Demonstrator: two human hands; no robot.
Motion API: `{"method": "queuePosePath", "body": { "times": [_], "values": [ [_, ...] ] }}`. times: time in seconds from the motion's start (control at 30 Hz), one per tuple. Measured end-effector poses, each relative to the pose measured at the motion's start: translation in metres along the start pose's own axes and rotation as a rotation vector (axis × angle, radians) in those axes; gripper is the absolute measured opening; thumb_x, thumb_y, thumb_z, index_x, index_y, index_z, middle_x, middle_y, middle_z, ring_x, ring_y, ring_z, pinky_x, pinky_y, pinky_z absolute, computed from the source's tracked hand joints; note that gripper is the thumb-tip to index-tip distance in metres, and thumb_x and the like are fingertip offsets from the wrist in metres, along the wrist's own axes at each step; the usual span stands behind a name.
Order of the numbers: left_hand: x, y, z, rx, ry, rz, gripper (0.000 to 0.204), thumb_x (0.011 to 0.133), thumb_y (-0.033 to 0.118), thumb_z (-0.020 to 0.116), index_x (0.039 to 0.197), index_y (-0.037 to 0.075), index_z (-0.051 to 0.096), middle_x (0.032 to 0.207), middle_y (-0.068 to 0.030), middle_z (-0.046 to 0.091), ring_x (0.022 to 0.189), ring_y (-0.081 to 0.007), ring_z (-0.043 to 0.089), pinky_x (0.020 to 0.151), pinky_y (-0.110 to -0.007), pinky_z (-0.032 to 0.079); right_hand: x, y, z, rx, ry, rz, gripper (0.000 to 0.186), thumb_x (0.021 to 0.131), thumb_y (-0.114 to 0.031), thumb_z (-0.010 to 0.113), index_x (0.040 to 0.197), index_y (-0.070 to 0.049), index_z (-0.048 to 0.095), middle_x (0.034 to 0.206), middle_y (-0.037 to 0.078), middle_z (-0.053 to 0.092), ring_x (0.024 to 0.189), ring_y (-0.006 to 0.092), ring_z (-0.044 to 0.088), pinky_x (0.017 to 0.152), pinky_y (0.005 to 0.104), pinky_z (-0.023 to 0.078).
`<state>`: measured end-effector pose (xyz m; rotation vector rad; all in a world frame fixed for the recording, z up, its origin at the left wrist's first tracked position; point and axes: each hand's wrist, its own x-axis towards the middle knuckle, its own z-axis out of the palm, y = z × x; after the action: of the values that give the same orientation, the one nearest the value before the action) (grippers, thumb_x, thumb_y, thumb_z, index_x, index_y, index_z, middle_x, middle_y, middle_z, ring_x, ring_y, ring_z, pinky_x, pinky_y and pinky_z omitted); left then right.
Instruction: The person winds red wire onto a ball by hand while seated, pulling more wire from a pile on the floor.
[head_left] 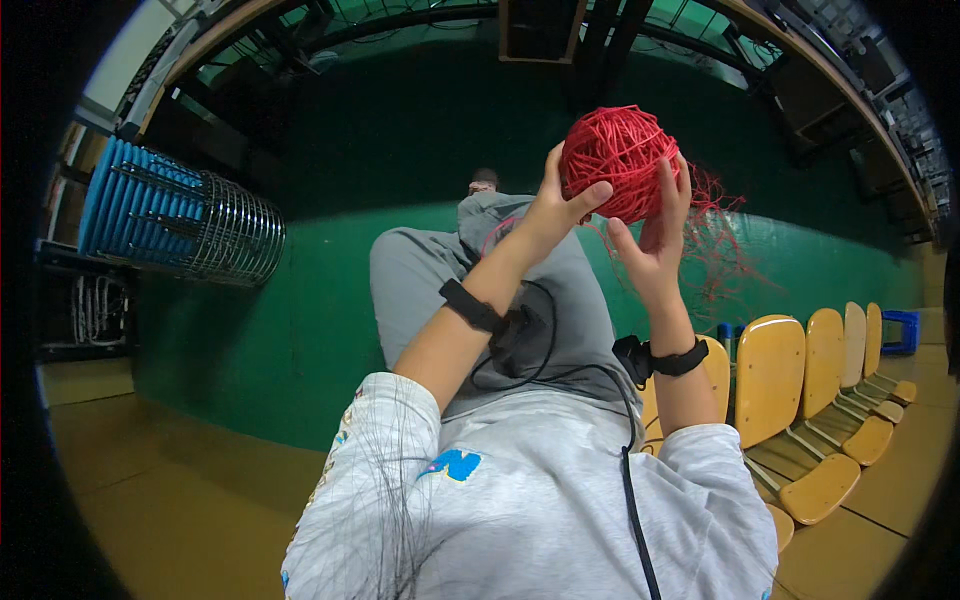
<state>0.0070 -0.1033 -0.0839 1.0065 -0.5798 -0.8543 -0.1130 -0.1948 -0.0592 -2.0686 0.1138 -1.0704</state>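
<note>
A large ball of red cord point(622, 150) is held up between my two hands, above and beyond my lap. My left hand point(552, 208) cups its left side, thumb pointing inward across the near face. On the right side, my right hand point(657, 235) presses against it with fingers raised and thumb toward the left. Both hands are closed round the ball; the far fingertips of my left hand are hidden behind it. Loose tangled strands of red cord point(718, 240) hang beyond my right hand over the green floor. Black bands circle both my wrists.
A stack of blue-seated stools with metal legs point(180, 213) lies at the left. Several wooden chairs point(772, 372) line the right, with a blue stool point(900, 332) behind them. A black cable point(630, 500) runs down my front. Desks curve along the far side.
</note>
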Motion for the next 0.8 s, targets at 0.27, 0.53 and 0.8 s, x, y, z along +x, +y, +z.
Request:
{"method": "queuePosePath", "body": {
  "times": [0.27, 0.53, 0.8],
  "values": [
    [-0.003, 0.008, -0.008, 0.203, -0.005, 0.268, 0.107, 0.06, 0.043, 0.082, 0.139, 0.011, 0.017, 0.128, -0.0129, 0.043, 0.113, -0.0267, 0.051, 0.089, -0.036, 0.047, 0.022, -0.013, -0.015, 0.965, 0.121, 0.584, 0.064, 0.088, -0.025, 0.055, 0.142, -0.013, 0.022, 0.145, 0.012, 0.027, 0.13, 0.0259, 0.033, 0.104, 0.0426, 0.034],
    [-0.016, 0.047, -0.011, 0.882, -0.26, 0.467, 0.107, 0.043, 0.03, 0.089, 0.135, 0.017, 0.035, 0.13, -0.0116, 0.046, 0.116, -0.0293, 0.049, 0.097, -0.04, 0.043, 0.019, -0.003, -0.051, 0.845, -0.3, 0.991, 0.068, 0.084, -0.052, 0.052, 0.134, -0.008, 0.037, 0.129, 0.014, 0.049, 0.115, 0.0288, 0.051, 0.092, 0.047, 0.046],
    [-0.008, 0.043, -0.022, 0.6, -0.38, 0.271, 0.123, 0.042, 0.028, 0.09, 0.142, 0.018, 0.019, 0.133, -0.0156, 0.044, 0.121, -0.0319, 0.045, 0.103, -0.042, 0.036, 0.003, -0.005, -0.045, 0.96, -0.195, 0.795, 0.075, 0.079, -0.053, 0.055, 0.133, -0.005, 0.037, 0.13, 0.015, 0.047, 0.117, 0.0302, 0.048, 0.095, 0.0452, 0.044]
  ]
}}
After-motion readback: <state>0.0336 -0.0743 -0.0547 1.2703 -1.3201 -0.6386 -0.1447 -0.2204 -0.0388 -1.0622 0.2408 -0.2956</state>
